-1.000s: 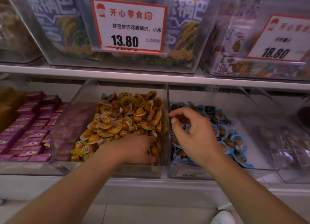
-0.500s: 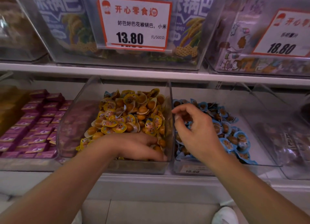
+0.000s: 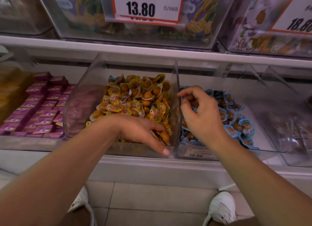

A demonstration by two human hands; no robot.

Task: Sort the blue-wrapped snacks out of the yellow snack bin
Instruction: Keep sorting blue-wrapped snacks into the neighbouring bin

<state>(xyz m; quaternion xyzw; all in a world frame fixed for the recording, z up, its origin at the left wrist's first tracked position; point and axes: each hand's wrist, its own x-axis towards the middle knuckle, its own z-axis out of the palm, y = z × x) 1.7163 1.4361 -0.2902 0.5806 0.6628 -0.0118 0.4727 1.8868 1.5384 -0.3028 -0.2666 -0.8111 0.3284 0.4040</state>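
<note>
Here, the yellow snack bin (image 3: 175, 83) is a clear bin on the lower shelf (image 3: 152, 161), its long axis running front to back, open top, front wall toward the person. It is filled with yellow-wrapped snacks (image 3: 135, 100). One blue-wrapped snack (image 3: 111, 78) shows at the back left corner of the heap; its orientation is too small to tell.

The left hand (image 3: 141, 131) lies palm down at the front right of this bin, fingers curled into the snacks, thumb stretched along the front wall. Whether it grips anything: cannot tell, fingers buried.

The right hand (image 3: 200, 114) hovers over the neighbouring bin (image 3: 194, 153) to the right, which holds blue snacks (image 3: 239, 124). Fingers curled, forefinger and thumb drawn together near the dividing wall; whether a snack is pinched there cannot be told.

Purple boxes (image 3: 38, 107) lie to the left. A price card (image 3: 146, 4) reading 13.80 hangs on the upper shelf's bin.
</note>
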